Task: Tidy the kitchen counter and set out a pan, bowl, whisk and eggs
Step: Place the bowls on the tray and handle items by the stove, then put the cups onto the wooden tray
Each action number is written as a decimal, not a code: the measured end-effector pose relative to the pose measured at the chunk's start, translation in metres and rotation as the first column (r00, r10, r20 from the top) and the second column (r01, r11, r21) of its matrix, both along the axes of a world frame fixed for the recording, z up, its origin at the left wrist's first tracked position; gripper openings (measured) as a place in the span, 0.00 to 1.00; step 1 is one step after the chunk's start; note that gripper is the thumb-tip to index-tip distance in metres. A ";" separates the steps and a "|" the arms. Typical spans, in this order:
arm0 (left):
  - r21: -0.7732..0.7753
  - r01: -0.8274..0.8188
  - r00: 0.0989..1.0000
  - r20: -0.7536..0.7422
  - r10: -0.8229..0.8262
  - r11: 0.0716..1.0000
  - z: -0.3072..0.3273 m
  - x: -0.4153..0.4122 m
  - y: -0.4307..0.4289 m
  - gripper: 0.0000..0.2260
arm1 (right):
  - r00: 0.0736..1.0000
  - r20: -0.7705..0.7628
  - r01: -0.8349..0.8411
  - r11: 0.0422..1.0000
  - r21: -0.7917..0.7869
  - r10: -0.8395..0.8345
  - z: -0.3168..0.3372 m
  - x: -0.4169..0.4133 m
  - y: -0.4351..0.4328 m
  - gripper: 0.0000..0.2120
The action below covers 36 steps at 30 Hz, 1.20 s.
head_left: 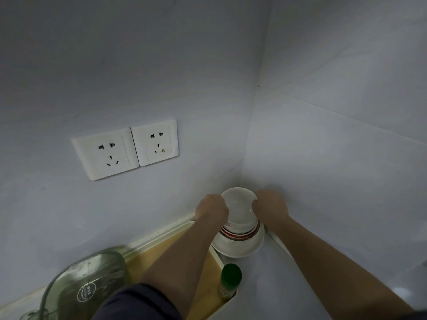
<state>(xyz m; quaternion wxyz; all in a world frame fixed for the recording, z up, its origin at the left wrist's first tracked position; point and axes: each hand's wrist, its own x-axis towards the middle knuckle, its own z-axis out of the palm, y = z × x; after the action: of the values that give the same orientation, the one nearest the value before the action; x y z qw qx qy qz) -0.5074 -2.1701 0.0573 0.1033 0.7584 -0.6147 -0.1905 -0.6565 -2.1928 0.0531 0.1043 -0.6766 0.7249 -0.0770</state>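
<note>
Right, both at once: left hand (211, 210) and right hand (270, 207) curl round opposite rims of the top bowl (240, 210), atop the stack (238, 249) in the far corner, right of the sockets (108, 154). That two-sided grip looks meant to free it without dragging those beneath.

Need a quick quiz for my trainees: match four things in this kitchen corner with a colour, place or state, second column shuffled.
Column 1
1. top bowl
2. bottle cap
3. sockets
4. glass lid

Column 2
A. fixed to the wall, nothing plugged in
B. see-through, at the lower left
C. gripped at its rim by the left hand and right hand
D. dark green

Pairs: 1-C, 2-D, 3-A, 4-B
</note>
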 end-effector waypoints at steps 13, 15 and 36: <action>0.000 -0.023 0.994 -0.102 0.023 1.000 0.019 0.019 0.030 0.23 | 0.994 0.108 0.037 0.999 -0.004 -0.036 0.028 0.005 0.035 0.20; -0.038 -0.024 0.990 -0.137 0.019 0.999 0.031 0.026 0.049 0.21 | 0.974 0.221 0.068 0.996 -0.064 -0.053 0.036 0.008 0.054 0.20; -0.243 -0.618 0.626 -0.727 0.281 0.747 0.080 0.202 0.632 0.08 | 0.333 0.883 -0.545 0.831 -0.107 0.332 0.092 0.221 0.542 0.09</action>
<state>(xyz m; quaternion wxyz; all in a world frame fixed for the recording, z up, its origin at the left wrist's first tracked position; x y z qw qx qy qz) -0.3057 -1.5380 0.1377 0.5365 0.7266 -0.3477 -0.2516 -0.4359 -1.6511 0.1449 0.5459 -0.6939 0.3585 -0.3035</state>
